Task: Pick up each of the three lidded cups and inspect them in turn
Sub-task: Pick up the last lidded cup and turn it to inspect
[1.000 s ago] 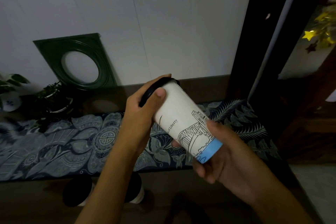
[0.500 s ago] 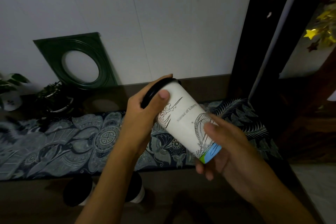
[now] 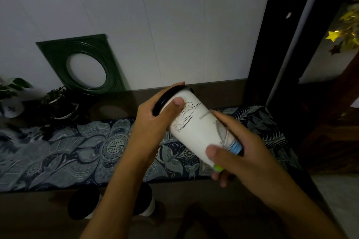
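A white paper cup (image 3: pixel 196 130) with a black lid and line drawings is held tilted in the air, lid up and to the left. My left hand (image 3: pixel 155 122) grips its lid end, thumb on the cup wall. Around its blue and green base, my right hand (image 3: pixel 239 151) curls its fingers and thumb. Two more black-lidded cups stand on the table near its front edge: one (image 3: pixel 83 204) at the left, the other (image 3: pixel 144 202) partly hidden behind my left forearm.
A dark patterned cloth runner (image 3: pixel 64 151) lies across the brown table. A green frame with a round hole (image 3: pixel 85 64) leans on the white wall. Potted plants (image 3: pixel 58 106) stand at the back left. A dark door post (image 3: pixel 281 44) rises on the right.
The cup has been turned about its axis between my hands, so other drawings now face up. My right thumb has shifted round to the lower side of the base.
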Demonstrator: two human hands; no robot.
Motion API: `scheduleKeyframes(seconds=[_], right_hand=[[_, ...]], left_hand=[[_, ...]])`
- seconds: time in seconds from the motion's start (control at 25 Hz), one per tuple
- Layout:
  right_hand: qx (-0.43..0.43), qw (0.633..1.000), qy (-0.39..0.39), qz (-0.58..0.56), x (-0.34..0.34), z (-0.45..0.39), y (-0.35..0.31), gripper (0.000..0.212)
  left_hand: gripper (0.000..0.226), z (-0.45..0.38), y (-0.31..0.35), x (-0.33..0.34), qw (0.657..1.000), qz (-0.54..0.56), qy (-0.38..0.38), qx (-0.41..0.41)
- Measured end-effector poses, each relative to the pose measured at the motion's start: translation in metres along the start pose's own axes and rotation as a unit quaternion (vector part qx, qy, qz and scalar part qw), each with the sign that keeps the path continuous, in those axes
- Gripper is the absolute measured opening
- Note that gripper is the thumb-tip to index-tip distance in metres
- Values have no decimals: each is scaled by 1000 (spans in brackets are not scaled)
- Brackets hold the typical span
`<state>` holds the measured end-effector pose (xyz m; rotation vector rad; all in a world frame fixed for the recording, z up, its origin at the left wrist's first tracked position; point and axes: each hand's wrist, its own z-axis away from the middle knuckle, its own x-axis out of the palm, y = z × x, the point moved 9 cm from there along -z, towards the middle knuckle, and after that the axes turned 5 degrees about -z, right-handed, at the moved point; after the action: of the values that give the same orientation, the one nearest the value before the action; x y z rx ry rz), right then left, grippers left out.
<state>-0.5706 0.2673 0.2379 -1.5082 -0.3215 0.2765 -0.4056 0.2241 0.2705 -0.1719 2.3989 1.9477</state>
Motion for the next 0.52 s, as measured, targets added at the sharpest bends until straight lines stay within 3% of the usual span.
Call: scheduleKeyframes(seconds=[0.12,0.2,0.28,0.4,0.52], right_hand=[[85,963,-26,-256,8,0,16,60],[100,956,-13,-275,7,-1,21,61],[56,972,53,-222,-6,-2,13,53],[-94,978,182,-29,-33,5,-21,61],[-244,950,187,45,-34,10,-57,51]], left_hand=[[50,1,1,0,1000,10,-7,2],[50,2,0,0,1000,25,0,-2],[50,5,-4,0,999,43,29,-18],[49,17,-24,8,983,121,76,-113],[45,39,-50,44,923,242,-2,-299]])
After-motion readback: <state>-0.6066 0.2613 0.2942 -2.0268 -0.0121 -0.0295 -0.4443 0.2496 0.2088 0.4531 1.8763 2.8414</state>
